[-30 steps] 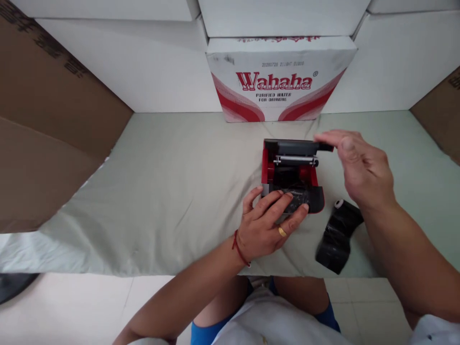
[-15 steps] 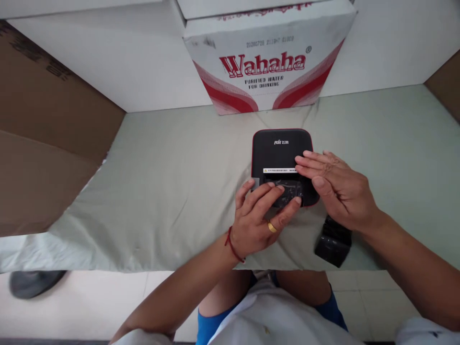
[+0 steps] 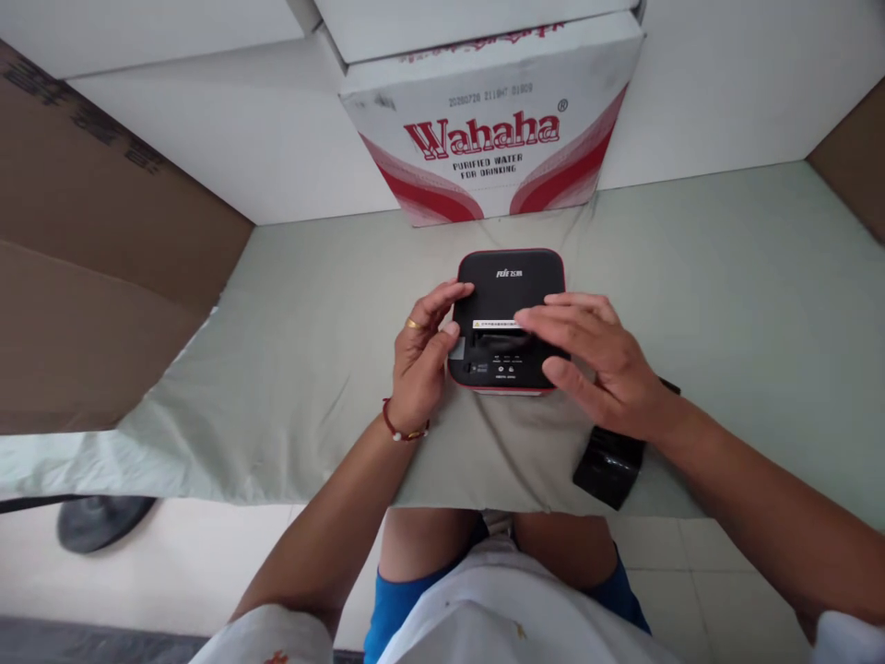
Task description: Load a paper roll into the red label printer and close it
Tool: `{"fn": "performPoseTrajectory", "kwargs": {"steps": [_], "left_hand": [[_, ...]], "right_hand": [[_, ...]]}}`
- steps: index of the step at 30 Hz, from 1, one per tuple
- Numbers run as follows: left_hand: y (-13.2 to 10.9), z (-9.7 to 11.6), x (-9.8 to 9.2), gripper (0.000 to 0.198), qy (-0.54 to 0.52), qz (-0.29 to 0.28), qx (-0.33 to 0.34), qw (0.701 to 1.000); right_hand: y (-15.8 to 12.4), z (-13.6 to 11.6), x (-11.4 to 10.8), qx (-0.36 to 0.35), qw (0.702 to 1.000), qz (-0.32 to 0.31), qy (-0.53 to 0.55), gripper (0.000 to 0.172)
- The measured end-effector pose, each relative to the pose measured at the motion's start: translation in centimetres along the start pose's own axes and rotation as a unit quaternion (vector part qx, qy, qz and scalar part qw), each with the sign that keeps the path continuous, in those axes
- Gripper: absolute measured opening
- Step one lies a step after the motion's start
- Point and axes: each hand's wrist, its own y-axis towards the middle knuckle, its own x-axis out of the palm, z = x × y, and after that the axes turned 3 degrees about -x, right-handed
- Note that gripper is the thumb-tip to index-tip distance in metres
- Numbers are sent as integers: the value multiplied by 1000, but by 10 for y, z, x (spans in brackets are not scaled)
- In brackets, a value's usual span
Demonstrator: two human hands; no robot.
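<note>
1. Printer [image 3: 512, 286], one, black with a red edge; flat on the cloth in front of the person, between the two hands, top closed
2. On the printer's top: one line of white lettering towards the far edge, one white label [image 3: 488, 325] across the middle, one slot [image 3: 501, 340] just below the label, small white marks nearer the person, and one grey patch [image 3: 457, 349] at the left edge
3. Left hand [image 3: 417, 360], one, at the printer's left side; thumb and fingers loosely curved and parted, a fingertip on the top and the thumb at the edge, with no closed grip; one gold ring [image 3: 413, 324] on a finger, one red bracelet [image 3: 401, 432] at the wrist
4. Right hand [image 3: 612, 373], one, over the printer's right side; fingers stretched out, thumb set apart, nothing gripped; fingertips at the label's right end, whether touching or just above cannot be told
5. Black strip [image 3: 608, 466], one, glossy; on the cloth near the right hand, partly hidden by it
6. Cloth [image 3: 311, 369], one, pale green, creased, under the printer
7. Carton [image 3: 484, 138], one, white and red, lettered "Wahaha", standing beyond the printer
8. White boxes [image 3: 186, 138], at least four in view, behind and beside the carton
9. Brown boxes [image 3: 103, 240], two, one at each side
10. Round black base [image 3: 103, 524], one, on the floor at left
</note>
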Motion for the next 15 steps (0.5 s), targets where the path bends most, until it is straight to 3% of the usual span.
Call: {"fn": "performPoseTrajectory", "kwargs": {"steps": [3, 9, 15], "left_hand": [[6, -4, 5, 45, -39, -22, -7, 999], [19, -11, 7, 79, -196, -74, -59, 976], [22, -18, 6, 95, -308, -114, -138, 935]], "right_hand": [[-8, -1, -1, -43, 999, -12, 12, 31], [-16, -4, 0, -82, 996, 42, 13, 24], [-21, -9, 14, -44, 994, 86, 57, 27]]}}
